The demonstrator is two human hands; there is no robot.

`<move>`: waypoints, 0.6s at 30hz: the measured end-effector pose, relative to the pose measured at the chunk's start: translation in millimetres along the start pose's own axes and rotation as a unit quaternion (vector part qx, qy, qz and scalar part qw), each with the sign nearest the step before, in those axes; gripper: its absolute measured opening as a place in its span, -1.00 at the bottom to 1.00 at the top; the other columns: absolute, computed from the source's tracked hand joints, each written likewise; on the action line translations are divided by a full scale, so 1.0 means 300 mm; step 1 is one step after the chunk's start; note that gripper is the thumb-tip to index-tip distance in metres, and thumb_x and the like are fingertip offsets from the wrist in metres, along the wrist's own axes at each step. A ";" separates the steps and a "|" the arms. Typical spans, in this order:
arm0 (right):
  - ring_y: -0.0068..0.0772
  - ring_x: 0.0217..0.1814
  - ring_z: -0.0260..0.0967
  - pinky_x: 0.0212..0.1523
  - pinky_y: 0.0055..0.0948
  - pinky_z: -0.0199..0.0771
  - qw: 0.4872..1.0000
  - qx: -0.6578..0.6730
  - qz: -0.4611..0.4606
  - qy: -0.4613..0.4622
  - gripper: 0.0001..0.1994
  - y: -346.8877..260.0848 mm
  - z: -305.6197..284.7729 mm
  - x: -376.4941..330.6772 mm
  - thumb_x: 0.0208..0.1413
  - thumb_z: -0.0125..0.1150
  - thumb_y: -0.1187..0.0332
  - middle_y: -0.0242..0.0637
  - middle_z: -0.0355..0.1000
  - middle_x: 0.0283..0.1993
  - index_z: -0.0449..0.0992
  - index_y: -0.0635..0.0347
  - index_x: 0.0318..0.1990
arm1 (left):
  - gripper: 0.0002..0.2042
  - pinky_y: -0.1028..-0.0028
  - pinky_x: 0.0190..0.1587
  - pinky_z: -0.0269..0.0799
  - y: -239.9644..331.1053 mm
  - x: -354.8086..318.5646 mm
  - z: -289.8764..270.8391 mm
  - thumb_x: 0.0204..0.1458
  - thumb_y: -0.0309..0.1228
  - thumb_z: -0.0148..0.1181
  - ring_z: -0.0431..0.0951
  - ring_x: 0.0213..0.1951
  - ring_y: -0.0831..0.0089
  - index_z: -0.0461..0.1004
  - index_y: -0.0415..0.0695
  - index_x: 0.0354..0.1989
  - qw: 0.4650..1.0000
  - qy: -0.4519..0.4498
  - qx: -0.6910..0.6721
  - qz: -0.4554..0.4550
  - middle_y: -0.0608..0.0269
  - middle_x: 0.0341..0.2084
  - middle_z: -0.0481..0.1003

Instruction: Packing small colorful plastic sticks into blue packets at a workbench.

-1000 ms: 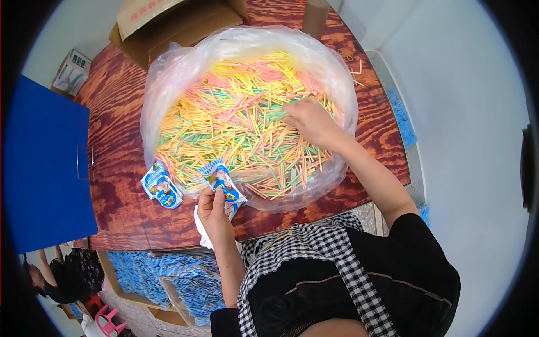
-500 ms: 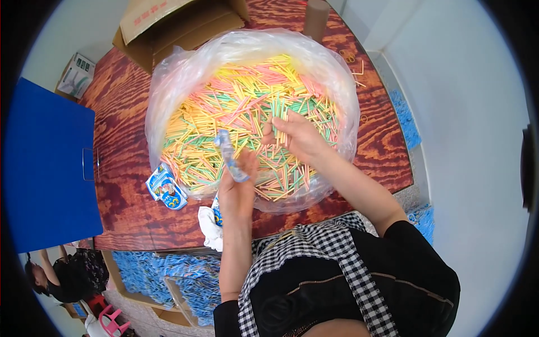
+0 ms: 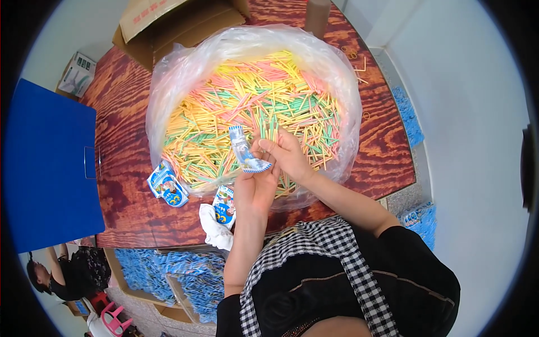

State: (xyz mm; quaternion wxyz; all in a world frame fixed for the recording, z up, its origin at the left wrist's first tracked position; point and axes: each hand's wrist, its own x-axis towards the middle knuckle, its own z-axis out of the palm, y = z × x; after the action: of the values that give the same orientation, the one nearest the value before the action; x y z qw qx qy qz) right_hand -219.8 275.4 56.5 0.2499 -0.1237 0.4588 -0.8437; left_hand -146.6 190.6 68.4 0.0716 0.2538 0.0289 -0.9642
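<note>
We hold a small blue packet (image 3: 245, 150) upright over the bag of coloured sticks (image 3: 252, 106), our left hand (image 3: 255, 188) gripping its bottom and our right hand (image 3: 283, 154) pinching its side, probably to keep its mouth open.

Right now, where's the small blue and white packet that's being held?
In the head view the small blue and white packet sits near centre, pinched between the left hand and right hand, above the near edge of the bag of coloured sticks.
</note>
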 end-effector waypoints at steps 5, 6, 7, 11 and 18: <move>-0.59 -0.36 0.38 -0.29 -0.59 0.42 0.999 -0.016 -0.004 -0.044 -0.87 0.017 -0.055 0.000 0.26 -0.03 0.39 -0.38 0.42 -0.37 0.36 0.27 -0.18 | -0.66 0.24 0.25 0.16 0.032 -0.067 -0.049 0.21 -0.46 -0.16 0.31 0.17 0.28 0.25 -0.31 0.13 0.965 -0.037 0.241 0.093 0.05 0.11 0.33; -0.59 -0.38 0.35 -0.32 -0.57 0.39 0.998 -0.055 0.011 -0.040 -0.87 0.006 -0.057 -0.007 0.26 -0.02 0.37 -0.41 0.39 -0.40 0.39 0.24 -0.22 | -0.66 0.29 0.21 0.19 0.043 -0.059 -0.086 0.22 -0.46 -0.15 0.29 0.19 0.26 0.25 -0.32 0.13 0.939 0.009 0.272 0.210 0.02 0.13 0.33; -0.59 -0.38 0.35 -0.32 -0.57 0.39 0.998 -0.054 0.012 -0.036 -0.87 -0.006 -0.067 -0.018 0.26 -0.02 0.37 -0.41 0.39 -0.40 0.39 0.24 -0.22 | -0.66 0.29 0.21 0.19 0.050 -0.063 -0.079 0.22 -0.46 -0.15 0.29 0.19 0.26 0.25 -0.32 0.13 0.939 0.012 0.273 0.207 0.02 0.13 0.33; -0.59 -0.23 0.38 -0.20 -0.51 0.41 0.957 -0.152 0.191 -0.154 -0.85 -0.049 -0.061 -0.047 0.23 0.05 0.35 -0.38 0.43 -0.32 0.41 0.25 -0.19 | -0.80 0.28 0.21 0.17 0.078 -0.072 0.050 0.18 -0.53 -0.08 0.33 0.17 0.16 0.37 -0.29 -0.06 0.733 -0.087 0.566 0.368 0.01 0.09 0.38; -0.45 0.17 0.29 0.15 -0.45 0.30 0.975 -0.103 0.166 -0.108 -0.53 0.022 -0.108 -0.078 0.07 0.22 0.36 -0.26 0.35 0.13 0.31 0.23 0.15 | -0.95 0.02 0.29 0.01 0.065 -0.054 0.066 0.09 -0.57 -0.01 0.26 0.22 0.01 0.32 -0.26 -0.29 0.315 -0.262 0.851 0.327 -0.05 0.14 0.32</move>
State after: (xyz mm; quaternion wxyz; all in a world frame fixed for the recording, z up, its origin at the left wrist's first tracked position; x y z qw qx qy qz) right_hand -212.2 308.1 33.8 0.4205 -0.1616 0.5274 -0.7204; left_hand -139.3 171.4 93.3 0.1294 -0.1020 -0.9136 -0.3717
